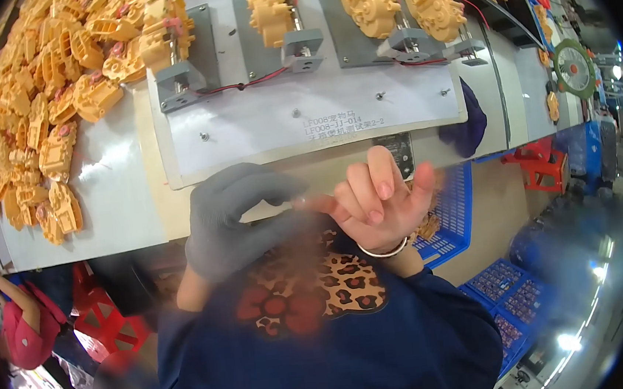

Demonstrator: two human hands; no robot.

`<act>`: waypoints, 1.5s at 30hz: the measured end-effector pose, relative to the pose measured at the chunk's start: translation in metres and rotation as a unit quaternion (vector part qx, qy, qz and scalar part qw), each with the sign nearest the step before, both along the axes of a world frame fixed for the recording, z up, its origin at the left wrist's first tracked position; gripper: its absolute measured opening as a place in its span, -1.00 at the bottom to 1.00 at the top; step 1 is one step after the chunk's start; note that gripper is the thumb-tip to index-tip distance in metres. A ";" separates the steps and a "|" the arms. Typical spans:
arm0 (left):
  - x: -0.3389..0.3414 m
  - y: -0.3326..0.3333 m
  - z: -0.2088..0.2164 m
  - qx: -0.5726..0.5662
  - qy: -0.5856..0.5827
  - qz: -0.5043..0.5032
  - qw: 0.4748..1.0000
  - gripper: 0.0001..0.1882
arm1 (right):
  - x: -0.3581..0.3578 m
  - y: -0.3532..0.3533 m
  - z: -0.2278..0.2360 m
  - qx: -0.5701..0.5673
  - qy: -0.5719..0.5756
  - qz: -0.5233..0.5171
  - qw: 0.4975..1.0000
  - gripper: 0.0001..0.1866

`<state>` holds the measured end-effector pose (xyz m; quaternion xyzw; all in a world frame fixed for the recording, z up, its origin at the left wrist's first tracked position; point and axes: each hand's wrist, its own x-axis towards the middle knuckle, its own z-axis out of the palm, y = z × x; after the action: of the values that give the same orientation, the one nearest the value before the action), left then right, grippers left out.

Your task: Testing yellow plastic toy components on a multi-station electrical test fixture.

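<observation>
My left hand (232,220), in a grey glove, is held at the bench's near edge. Its thumb and fingers curve round to meet in a pinch. My bare right hand (379,203), with a pale bracelet (385,252) at the wrist, faces it palm up. The right index finger reaches across to the gloved fingertips, while the thumb stands apart and the other fingers are loosely bent. Blur where the hands meet hides whether something small is between them. Beyond the hands lies a white board (262,136) with screws and printed text.
Grey fixtures (203,56) with wires hold yellow-orange plastic housings (270,13) along the board's far side. A heap of similar housings (57,83) covers the bench's left. Below right are a blue crate (461,215) and blue trays (497,282). Red stools (108,323) stand on both sides.
</observation>
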<state>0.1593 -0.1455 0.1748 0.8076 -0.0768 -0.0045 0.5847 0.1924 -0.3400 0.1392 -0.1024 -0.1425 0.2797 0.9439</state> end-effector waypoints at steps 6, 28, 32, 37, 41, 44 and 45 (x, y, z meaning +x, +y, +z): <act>0.004 -0.001 -0.004 -0.056 0.008 -0.074 0.996 -0.70 | 0.007 0.007 0.003 0.079 0.043 0.097 0.991 -0.60; 0.002 -0.015 -0.016 -0.208 0.019 -0.061 0.976 -0.73 | 0.008 0.009 0.014 0.152 0.026 0.067 0.986 -0.77; 0.000 -0.014 -0.014 -0.209 0.047 -0.045 0.976 -0.75 | 0.007 0.009 0.013 0.151 0.045 0.059 0.986 -0.80; 0.000 -0.017 -0.014 -0.214 0.054 -0.042 0.975 -0.76 | 0.009 0.013 0.002 0.207 -0.047 0.054 0.976 -0.55; 0.001 -0.020 -0.017 -0.212 0.043 -0.041 0.976 -0.75 | 0.011 0.013 -0.002 0.204 -0.095 0.043 0.973 -0.50; -0.001 -0.021 -0.018 -0.232 0.053 -0.038 0.971 -0.76 | 0.010 0.012 -0.001 0.199 -0.115 0.034 0.973 -0.47; -0.001 -0.022 -0.019 -0.243 0.063 -0.032 0.967 -0.77 | 0.010 0.012 0.000 0.198 -0.115 0.032 0.973 -0.46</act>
<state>0.1582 -0.1673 0.1561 0.6364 -0.0640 -0.0550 0.7667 0.2022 -0.3279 0.1390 0.0594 -0.3061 0.2622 0.9132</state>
